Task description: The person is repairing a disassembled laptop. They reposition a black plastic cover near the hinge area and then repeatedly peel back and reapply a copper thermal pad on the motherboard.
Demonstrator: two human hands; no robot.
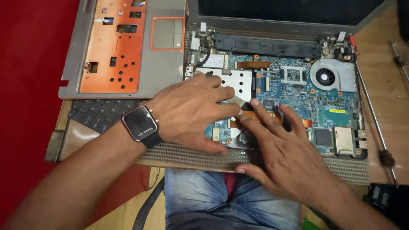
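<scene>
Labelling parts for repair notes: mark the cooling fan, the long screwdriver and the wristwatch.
cooling fan (327, 76), head view, on its round hub.
long screwdriver (375, 114), head view, mid-shaft.
wristwatch (139, 123), head view, on its dark square face.

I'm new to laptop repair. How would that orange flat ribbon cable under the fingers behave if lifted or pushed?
The orange ribbon cable looks thin and flat, so probably floppy and very light. It lies on the motherboard between the left hand and right hand, so its ends may be anchored; tugging could crease or tear it.
</scene>
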